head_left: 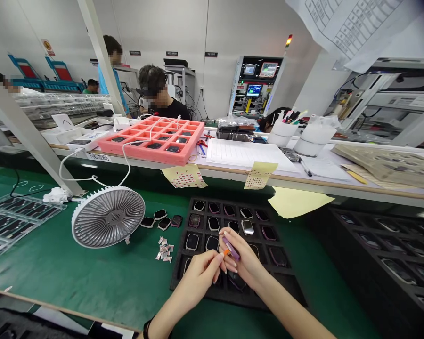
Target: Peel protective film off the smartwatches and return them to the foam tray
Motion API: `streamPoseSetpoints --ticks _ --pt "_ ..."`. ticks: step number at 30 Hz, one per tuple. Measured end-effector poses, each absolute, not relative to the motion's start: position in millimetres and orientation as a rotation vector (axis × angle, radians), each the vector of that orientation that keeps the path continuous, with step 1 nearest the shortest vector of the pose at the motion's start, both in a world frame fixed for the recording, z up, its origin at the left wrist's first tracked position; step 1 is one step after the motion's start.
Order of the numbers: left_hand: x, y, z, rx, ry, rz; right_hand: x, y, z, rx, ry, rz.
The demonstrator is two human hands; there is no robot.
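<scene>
My right hand is closed around a purple watch case, held on edge above the black foam tray. In my left hand, thumb and finger pinch a small orange tab against the side of that case. Whether the tab is fixed to the case I cannot tell. Beneath both hands, the tray's compartments hold several watch cases, such as a silver-rimmed one and a purple one. My hands and forearms hide part of its front rows.
Left of the tray lie loose watch cases and a pile of small pale pieces. A round fan stands beyond them. Another black foam tray is at right. Above runs a shelf with a pink foam tray and hanging yellow notes.
</scene>
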State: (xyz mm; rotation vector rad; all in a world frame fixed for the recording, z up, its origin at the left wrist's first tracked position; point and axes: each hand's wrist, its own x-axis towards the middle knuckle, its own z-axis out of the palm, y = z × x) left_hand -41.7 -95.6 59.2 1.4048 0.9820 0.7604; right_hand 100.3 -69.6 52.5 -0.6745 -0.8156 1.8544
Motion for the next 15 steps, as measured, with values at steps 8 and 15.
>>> streamPoseSetpoints --ticks 8,15 --pt "-42.5 -95.4 62.0 1.319 0.937 0.800 97.3 -70.4 54.0 -0.663 -0.852 1.807" --pt "-45.7 -91.6 60.3 1.331 0.911 0.766 98.8 -71.8 57.3 -0.748 -0.991 1.708"
